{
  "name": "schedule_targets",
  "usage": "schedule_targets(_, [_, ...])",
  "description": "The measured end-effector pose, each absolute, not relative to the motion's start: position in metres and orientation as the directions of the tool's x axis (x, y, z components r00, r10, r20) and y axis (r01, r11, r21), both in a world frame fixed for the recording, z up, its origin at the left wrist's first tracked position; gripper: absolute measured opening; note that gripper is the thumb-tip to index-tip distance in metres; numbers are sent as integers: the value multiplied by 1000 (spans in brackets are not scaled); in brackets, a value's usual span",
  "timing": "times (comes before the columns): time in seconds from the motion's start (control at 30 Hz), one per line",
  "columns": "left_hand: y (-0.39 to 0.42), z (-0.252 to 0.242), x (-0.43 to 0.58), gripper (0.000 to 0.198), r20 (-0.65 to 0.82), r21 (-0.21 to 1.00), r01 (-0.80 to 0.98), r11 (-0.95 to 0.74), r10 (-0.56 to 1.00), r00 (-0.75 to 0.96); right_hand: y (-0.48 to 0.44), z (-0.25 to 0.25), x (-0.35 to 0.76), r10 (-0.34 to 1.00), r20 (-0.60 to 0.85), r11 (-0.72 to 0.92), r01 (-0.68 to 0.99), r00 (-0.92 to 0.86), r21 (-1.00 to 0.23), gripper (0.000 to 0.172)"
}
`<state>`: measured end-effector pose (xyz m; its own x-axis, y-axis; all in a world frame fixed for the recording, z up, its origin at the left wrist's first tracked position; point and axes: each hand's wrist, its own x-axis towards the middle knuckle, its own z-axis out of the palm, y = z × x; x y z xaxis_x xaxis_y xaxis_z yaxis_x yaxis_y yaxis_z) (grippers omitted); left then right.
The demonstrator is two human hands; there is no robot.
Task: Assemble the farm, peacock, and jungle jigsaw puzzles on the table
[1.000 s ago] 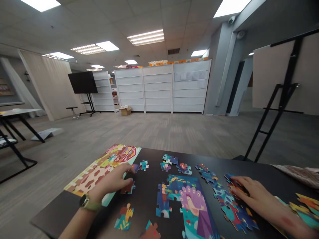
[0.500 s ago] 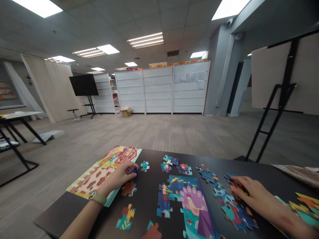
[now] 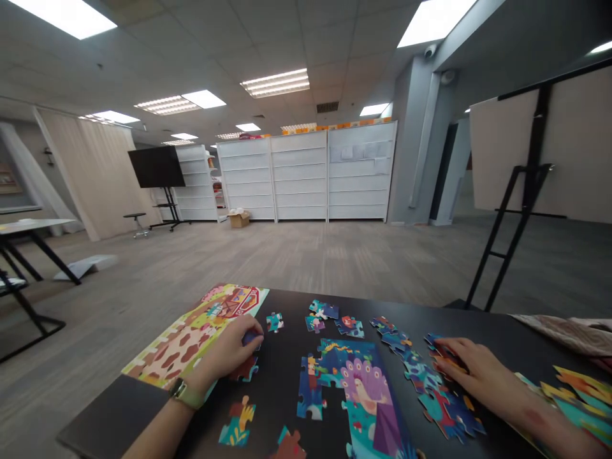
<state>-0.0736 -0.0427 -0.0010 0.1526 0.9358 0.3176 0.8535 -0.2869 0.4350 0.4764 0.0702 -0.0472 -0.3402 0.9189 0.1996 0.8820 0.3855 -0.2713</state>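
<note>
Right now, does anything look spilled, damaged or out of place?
Nothing spilled or damaged shows among the puzzle pieces. One possible oddity: a pale object on the floor near the white-topped table rather than on it, too small to identify.

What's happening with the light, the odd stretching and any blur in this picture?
Head view: the upper-left ceiling light is blown out to white; head view: the black stand looks stretched toward the right edge; head view: papers on the white shelving are too soft to read, while the peacock puzzle is fairly clear.
</note>
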Motion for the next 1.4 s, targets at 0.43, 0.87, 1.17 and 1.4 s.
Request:
schedule_targets(0.43, [10,-3,22,39,197,277,822,-498,866,459,58,-36,465,930,199,354,895,-308,-270,59])
schedule_targets(0.87, [-24,-4,-16,26,155,406,806,-430,902,403,61,-40,467,919,217,376,896,-328,-237,60])
schedule_targets(1.17, [-24,-2,-20,43,198,376,832,-407,913,357,63,-38,467,931,184,355,900,-315,-254,64])
schedule_targets(1.4, [-25,2,-18,35,237,308,873,-377,919,313,66,-41,469,924,203,369,892,-323,-260,61])
